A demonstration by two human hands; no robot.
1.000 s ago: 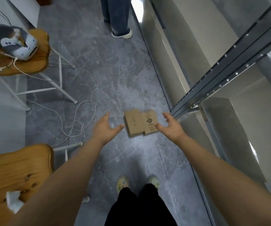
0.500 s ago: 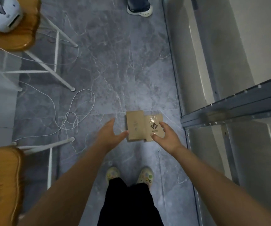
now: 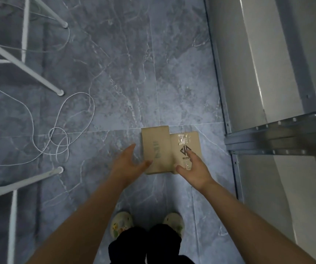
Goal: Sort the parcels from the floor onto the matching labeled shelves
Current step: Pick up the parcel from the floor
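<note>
Two flat brown cardboard parcels lie side by side on the grey marbled floor. The left parcel [image 3: 156, 147] bears dark lettering. The right parcel [image 3: 186, 143] is taped and carries a black diamond logo. My left hand [image 3: 129, 164] is open at the left parcel's near left corner, thumb touching its edge. Spread open over the right parcel's near end is my right hand [image 3: 193, 169], with its fingertips on the logo. Neither parcel is lifted. The metal shelf rack [image 3: 279, 134] stands to the right.
White chair legs [image 3: 39, 77] and a looped white cable [image 3: 60, 140] lie on the floor to the left. My two feet in pale shoes [image 3: 147, 223] stand just behind the parcels. The rack's grey upright and beam border the floor at right.
The view has tilted further down and closer to the floor. Both hands have come down from apart in the air onto the near edges of the two parcels.
</note>
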